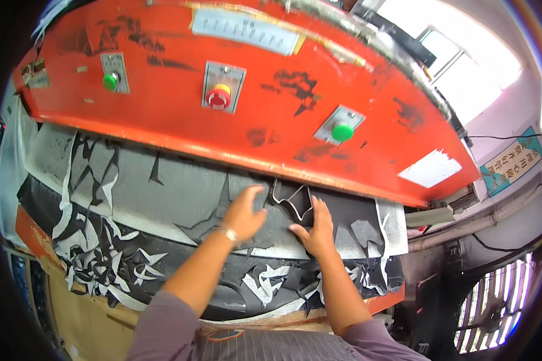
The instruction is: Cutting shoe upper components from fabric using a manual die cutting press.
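Observation:
A cutting die (297,214), a thin metal outline with a crossbar, lies on grey-black sheet material (180,183) under the front edge of the press. Just right of it is my right hand (317,233), its fingers stretched along the die's right side and the thumb spread out below. Whether the fingertips press on the metal I cannot tell. To the left of the die, my left hand (245,212) hovers over the sheet, holding nothing, thumb and fingers apart. Angular cut gaps show in the sheet around both hands.
The red press head (180,78) spans the far side, with two green buttons (342,132) and a red stop button (218,97). Black and white offcuts (102,256) pile along the near left edge; more scraps (265,283) lie at the front middle.

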Demonstrator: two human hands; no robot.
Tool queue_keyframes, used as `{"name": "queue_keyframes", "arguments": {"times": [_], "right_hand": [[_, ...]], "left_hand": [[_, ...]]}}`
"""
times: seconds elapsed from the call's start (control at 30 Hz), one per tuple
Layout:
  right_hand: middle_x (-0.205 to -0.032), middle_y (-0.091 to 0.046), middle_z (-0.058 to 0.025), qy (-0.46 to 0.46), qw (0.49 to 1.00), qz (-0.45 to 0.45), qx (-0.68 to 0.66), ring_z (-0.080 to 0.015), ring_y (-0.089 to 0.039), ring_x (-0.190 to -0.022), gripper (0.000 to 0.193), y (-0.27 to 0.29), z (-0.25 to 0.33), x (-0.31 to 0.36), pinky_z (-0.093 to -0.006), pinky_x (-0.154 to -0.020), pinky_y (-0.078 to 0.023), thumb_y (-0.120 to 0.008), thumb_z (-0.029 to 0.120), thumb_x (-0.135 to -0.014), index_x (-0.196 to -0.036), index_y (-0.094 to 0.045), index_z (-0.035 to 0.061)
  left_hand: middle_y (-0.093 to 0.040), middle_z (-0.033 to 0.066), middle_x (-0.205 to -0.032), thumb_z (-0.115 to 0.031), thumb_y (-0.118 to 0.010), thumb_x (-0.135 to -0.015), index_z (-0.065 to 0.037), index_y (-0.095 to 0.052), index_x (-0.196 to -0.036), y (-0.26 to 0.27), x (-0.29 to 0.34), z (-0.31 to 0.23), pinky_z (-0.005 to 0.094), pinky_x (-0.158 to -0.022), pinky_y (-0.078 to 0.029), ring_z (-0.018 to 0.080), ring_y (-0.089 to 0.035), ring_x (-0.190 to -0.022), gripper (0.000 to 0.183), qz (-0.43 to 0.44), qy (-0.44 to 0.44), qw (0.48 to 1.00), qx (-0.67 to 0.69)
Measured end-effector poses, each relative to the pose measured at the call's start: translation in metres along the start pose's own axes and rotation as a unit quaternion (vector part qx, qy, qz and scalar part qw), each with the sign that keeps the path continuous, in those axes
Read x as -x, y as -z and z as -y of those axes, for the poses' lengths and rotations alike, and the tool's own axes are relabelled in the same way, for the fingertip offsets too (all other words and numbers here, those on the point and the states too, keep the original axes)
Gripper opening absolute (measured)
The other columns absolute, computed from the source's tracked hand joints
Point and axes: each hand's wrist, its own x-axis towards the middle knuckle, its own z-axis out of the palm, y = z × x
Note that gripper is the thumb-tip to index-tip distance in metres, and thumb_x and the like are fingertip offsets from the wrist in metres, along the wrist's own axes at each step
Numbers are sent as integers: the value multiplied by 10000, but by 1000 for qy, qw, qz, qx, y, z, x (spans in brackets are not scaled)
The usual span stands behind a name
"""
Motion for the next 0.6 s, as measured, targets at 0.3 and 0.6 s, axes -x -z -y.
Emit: {"name": "queue_keyframes", "arguments": {"times": [0.3,0.6], "right_hand": [[-836,-611,-91,8,934,-191,-301,-123,-579,-674,359,102,70,-109,-260,-626,-484,-697,113,-845,-1110,-482,2],[-850,-628,-189,-123,965,203,-114,-354,-634,-785,345,103,91,21,-436,-697,-505,-676,352,-841,-994,-587,57]], "left_hand": [[-595,56,-809,-208,-504,-974,-25,-576,-846,262,-58,-30,307,-716,-443,135,-553,-769,235,-478,-181,822,-251],[-519,127,-662,-171,-595,-848,0,-519,-682,194,64,-69,374,-604,-419,274,-521,-637,250,-44,52,977,-204]]}}
